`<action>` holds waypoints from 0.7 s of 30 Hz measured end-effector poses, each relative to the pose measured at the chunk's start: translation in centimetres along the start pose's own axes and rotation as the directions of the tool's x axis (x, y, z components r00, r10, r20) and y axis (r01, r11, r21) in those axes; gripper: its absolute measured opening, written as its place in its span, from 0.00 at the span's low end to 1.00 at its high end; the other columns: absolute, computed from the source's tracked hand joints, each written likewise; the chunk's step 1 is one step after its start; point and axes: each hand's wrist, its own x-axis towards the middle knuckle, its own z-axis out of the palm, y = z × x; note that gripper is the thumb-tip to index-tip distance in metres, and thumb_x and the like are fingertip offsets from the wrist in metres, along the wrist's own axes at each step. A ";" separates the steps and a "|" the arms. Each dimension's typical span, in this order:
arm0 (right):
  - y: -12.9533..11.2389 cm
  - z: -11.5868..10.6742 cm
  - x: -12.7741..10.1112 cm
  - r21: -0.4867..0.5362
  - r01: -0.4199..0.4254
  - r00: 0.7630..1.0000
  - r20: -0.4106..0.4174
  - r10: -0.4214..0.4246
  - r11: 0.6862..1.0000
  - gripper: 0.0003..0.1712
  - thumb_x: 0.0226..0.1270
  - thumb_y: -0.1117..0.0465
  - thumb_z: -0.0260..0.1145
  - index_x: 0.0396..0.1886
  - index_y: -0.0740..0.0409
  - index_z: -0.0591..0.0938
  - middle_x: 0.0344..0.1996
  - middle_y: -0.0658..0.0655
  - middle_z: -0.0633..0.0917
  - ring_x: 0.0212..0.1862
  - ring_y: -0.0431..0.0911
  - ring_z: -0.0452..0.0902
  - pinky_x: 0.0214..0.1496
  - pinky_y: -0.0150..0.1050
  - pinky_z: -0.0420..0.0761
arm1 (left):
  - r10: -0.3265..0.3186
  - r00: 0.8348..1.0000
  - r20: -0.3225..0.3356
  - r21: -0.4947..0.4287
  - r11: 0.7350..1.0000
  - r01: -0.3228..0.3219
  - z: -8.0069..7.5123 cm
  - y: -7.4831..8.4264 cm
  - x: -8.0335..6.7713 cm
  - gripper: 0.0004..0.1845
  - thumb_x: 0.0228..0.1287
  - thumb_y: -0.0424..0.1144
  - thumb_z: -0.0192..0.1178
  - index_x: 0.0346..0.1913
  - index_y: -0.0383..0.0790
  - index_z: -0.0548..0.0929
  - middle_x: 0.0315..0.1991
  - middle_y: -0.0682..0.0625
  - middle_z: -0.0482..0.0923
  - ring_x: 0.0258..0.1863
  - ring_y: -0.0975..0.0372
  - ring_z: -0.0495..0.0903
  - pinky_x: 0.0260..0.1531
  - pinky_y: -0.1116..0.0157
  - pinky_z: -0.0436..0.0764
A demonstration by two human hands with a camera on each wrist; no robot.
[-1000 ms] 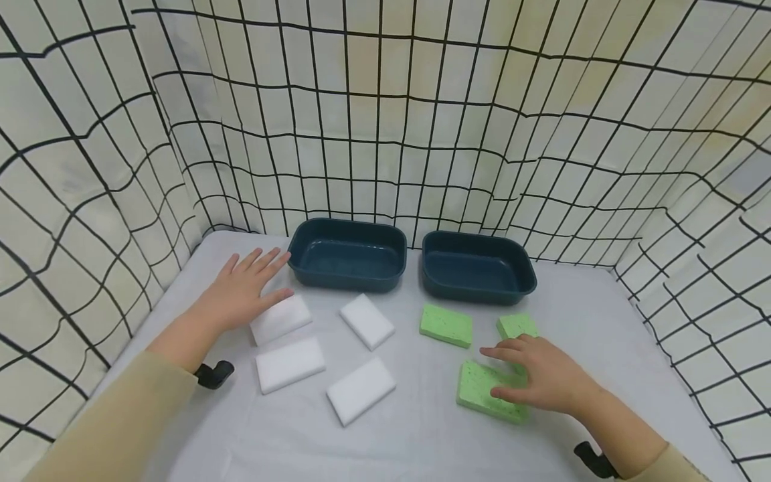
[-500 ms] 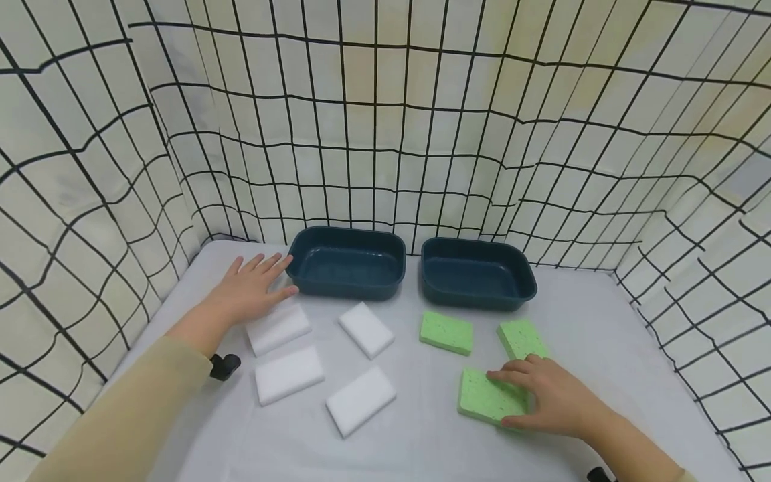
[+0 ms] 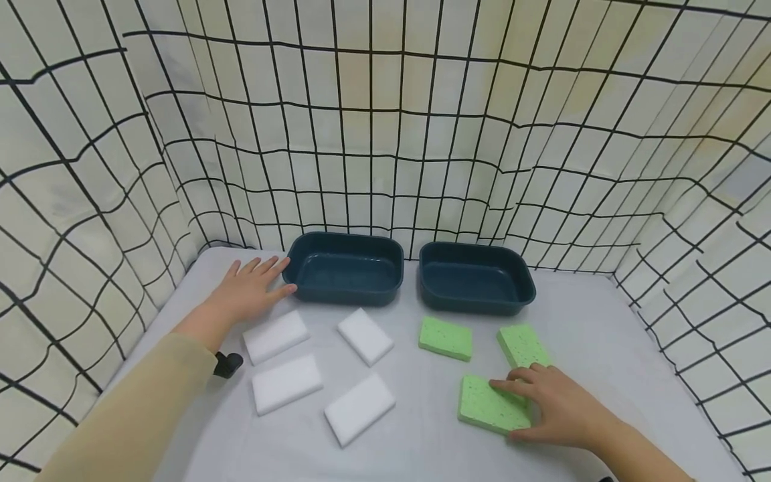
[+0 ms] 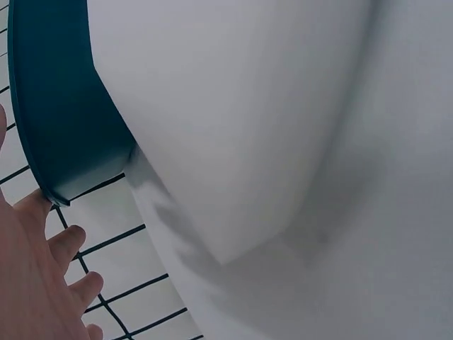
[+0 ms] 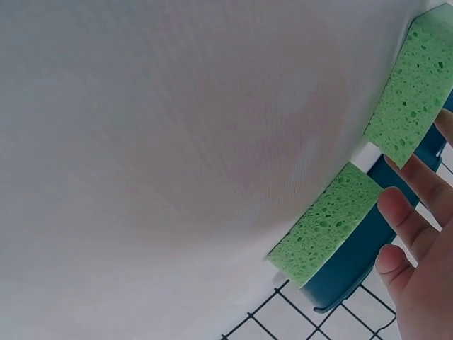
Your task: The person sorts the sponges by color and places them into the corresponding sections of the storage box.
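At the left, my left hand point(image 3: 245, 291) lies with spread, straight fingers by the left end of a dark teal bin point(image 3: 343, 298); in the left wrist view a fingertip meets the rim. White sponge blocks point(image 3: 364, 337) lie in front of that bin. My right hand point(image 3: 557, 408) spans the nearest green sponge point(image 3: 488, 405), fingers at its far edge and thumb at its near edge. Two other green sponges, one in the middle point(image 3: 446, 338) and one at the right point(image 3: 521, 345), lie flat. The right wrist view shows green sponges point(image 5: 410, 85) beside the fingers.
A second dark teal bin point(image 3: 476, 306) stands to the right of the first, with a gap between them. Black wire mesh point(image 3: 385, 157) rises behind and on both sides. White cloth point(image 3: 421, 442) covers the table.
My right hand has come down and nearer onto the front green sponge, its thumb reaching the near edge. The left hand stays by the bin. The head view has tilted slightly upward.
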 end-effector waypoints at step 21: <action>0.4 -0.4 -0.7 0.027 -0.023 0.997 0.073 0.021 0.999 0.40 0.50 0.23 0.65 0.62 0.32 0.80 0.48 0.37 0.81 0.46 0.38 0.72 0.43 0.40 0.74 | -0.023 0.999 0.029 -0.005 1.000 0.023 0.3 -0.1 1.1 0.52 0.65 0.78 0.30 0.80 0.42 0.46 0.77 0.32 0.43 0.74 0.33 0.43 0.68 0.33 0.33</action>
